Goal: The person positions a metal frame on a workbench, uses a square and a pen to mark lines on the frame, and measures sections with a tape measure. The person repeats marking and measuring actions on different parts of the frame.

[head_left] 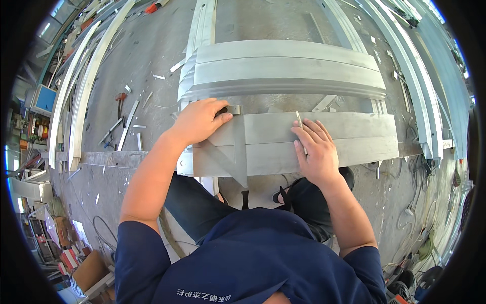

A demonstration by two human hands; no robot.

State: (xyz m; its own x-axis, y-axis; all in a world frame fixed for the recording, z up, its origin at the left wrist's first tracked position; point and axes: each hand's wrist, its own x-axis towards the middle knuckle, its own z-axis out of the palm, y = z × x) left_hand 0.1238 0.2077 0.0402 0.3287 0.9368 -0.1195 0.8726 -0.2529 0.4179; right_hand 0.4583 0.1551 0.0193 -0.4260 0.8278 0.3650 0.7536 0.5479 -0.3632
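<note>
My left hand is closed around the top end of a metal try square, which lies across a silver metal panel near its left end. One straight arm of the square runs toward me past the panel's near edge, and a slanted piece meets it there. Between the thumb and fingers of my right hand is a slim pale pencil, its tip pointing away from me. That hand rests on the panel, right of the square. My left fingers partly hide the square's top end.
Beyond the panel, more wide metal panels lie across two long rails. Long metal profiles stand at the left, others at the right. Offcuts and a red-handled tool litter the floor. Cables trail at the right.
</note>
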